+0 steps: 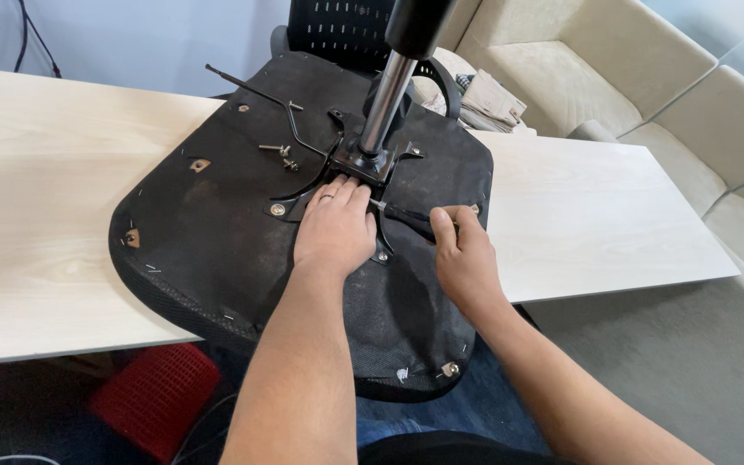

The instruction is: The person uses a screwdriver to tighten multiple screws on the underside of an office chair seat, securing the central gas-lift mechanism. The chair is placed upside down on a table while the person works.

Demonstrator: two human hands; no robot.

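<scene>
Our fingers first: those of the left hand [335, 231] lie pressed together and flat, tips against the black metal mechanism plate [356, 164] at the foot of the steel column, a ring on one of them. The fingers of the right hand [465, 257] are curled shut around the black handle of a screwdriver [406, 215], whose thin shaft runs toward ten o'clock and ends just beside our left fingertips, touching or nearly so; we cannot tell which.

From there, largest to smallest. The pale wooden table [45, 215] spans the view, with a cream sofa [613, 77] at one to two o'clock beyond it. Upside down on the table lies the black seat pan [217, 241], its near edge overhanging toward us at six o'clock; both hands rest on its underside. The chair's mesh back [337, 30] shows at twelve o'clock behind it. The chrome gas column [387, 103] rises from the plate toward twelve o'clock, directly above our left fingers. A red basket [155, 396] sits on the floor at eight o'clock, under the table. A thin black lever rod [256, 88] stretches from the plate toward eleven o'clock. Folded papers [488, 102] lie at one o'clock. Loose bolts [282, 153] rest on the pan at eleven o'clock from our left hand, near the plate. One seated bolt [277, 209] sits at nine o'clock, just beside our left knuckles.
</scene>
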